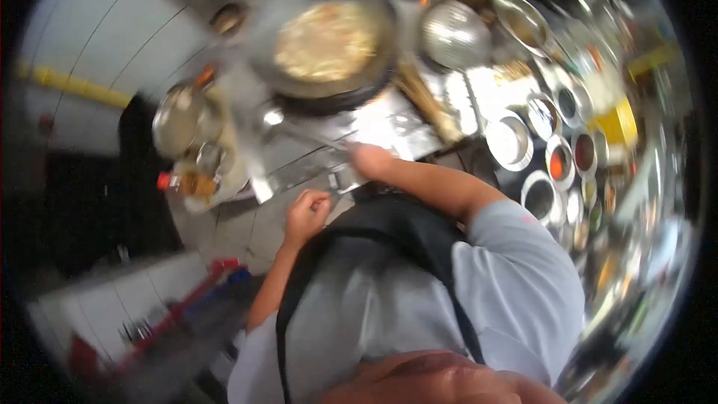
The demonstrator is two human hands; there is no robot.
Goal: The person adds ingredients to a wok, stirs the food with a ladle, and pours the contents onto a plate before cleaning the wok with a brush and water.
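My right hand (372, 161) is wrapped round the handle of a metal ladle (307, 133), whose bowl points left, below the wok. My left hand (308, 213) hangs near the front of my apron with its fingers curled in, and nothing shows in it. A large dark wok (378, 67) stands on the stove ahead, with pale, yellowish food (327, 41) spread in its middle. The metal stove top (389, 123) lies between the wok and my right hand. Motion blurs the picture.
To the left, metal bowls (179, 121) and a bottle with a red cap (191, 183) stand on a side surface. A perforated metal strainer (455, 34) and a bamboo brush (426, 101) are right of the wok. Several seasoning containers (510, 141) stand further right.
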